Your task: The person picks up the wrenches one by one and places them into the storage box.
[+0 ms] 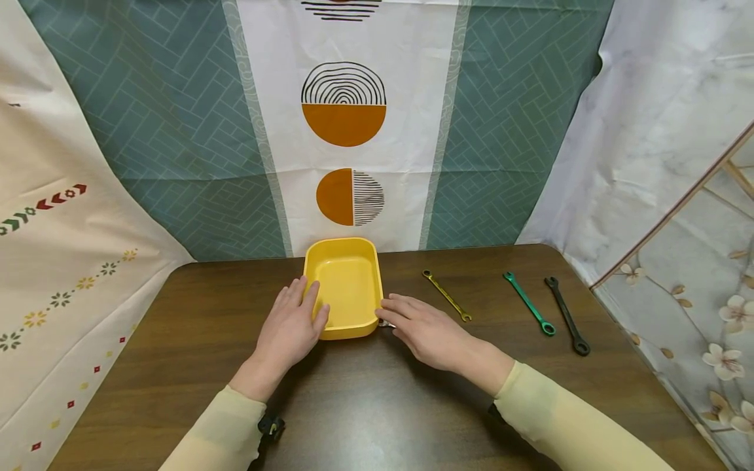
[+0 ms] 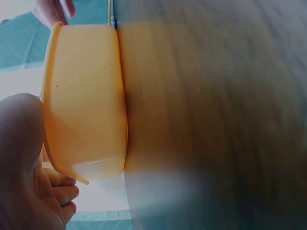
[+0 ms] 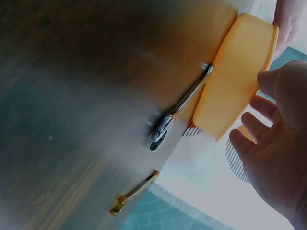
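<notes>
A yellow rectangular tray (image 1: 347, 291) stands on the table near its back edge, with nothing in it. My left hand (image 1: 290, 326) is at its left side, fingers extended along the rim and thumb over the near left corner. At the opposite side, my right hand (image 1: 432, 332) reaches the rim with outstretched fingertips. A silver wrench (image 3: 184, 103) lies on the table along the tray's right side; from the head view my right hand hides most of it. The left wrist view shows the tray's near wall (image 2: 86, 96) resting flat on the tabletop.
To the right lie a yellow-gold wrench (image 1: 448, 296), a green wrench (image 1: 529, 304) and a black wrench (image 1: 567, 316), spaced apart. Patterned cloth (image 1: 188, 131) hangs behind the dark wooden table (image 1: 365, 405), with more cloth at both sides.
</notes>
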The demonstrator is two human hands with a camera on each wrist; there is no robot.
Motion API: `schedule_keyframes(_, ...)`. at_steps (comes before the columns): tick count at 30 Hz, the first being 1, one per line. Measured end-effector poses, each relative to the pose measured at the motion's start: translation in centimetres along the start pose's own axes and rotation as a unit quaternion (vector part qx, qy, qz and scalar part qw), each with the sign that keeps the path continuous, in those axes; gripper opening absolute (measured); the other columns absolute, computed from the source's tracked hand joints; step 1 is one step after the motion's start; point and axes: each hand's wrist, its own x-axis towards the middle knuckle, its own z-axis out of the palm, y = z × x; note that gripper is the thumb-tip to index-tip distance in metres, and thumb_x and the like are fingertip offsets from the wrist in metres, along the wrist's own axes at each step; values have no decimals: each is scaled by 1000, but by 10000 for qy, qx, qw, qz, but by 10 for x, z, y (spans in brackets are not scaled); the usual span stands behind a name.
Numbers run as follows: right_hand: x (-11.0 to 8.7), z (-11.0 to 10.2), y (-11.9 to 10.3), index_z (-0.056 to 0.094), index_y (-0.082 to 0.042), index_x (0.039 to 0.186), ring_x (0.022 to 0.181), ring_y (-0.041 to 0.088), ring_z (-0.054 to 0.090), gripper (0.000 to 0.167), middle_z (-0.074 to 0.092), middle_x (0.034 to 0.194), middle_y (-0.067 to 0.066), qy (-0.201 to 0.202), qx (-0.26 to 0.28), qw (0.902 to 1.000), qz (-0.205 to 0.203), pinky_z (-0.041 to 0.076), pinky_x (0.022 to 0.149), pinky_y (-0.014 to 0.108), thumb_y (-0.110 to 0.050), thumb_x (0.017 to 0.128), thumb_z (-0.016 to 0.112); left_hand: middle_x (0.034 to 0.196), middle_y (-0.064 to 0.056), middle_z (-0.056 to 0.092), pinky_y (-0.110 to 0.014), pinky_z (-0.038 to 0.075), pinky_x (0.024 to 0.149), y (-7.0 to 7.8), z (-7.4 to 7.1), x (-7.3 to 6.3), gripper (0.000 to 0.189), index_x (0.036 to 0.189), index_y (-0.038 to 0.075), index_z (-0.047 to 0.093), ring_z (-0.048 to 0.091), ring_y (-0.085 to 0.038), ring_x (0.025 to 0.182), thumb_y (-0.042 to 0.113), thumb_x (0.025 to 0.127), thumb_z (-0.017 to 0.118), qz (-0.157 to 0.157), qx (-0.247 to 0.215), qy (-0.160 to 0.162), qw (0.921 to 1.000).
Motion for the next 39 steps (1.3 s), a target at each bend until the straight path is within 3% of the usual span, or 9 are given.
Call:
schedule_keyframes(21,-14,-6,1,63,-8,155,153,31,51,51,62,158,11,-196,-1,9994,281,40,127,46,-21,108,74,168,-33,42,-59,26,132,12,7,4,66,161,-6,50,37,-47,159,39,114,59,128,-129,33,9998)
schedule_keyframes(33,-17,-11,2,59,-10,160,158,30,43,57,56,164,9,-495,135,9972,540,35,130,48,-35,110,70,172,-32,36,-58,23,133,16,1,5,73,165,-7,43,33,-47,161,43,114,57,59,-263,-210,9994)
schedule_keyframes(39,-17,-10,4,59,-9,160,159,31,42,61,55,164,11,-445,168,9977,474,35,130,50,-44,111,67,174,-30,34,-58,24,133,15,1,5,77,167,-8,38,31,-46,162,44,114,58,-8,-436,-227,9988)
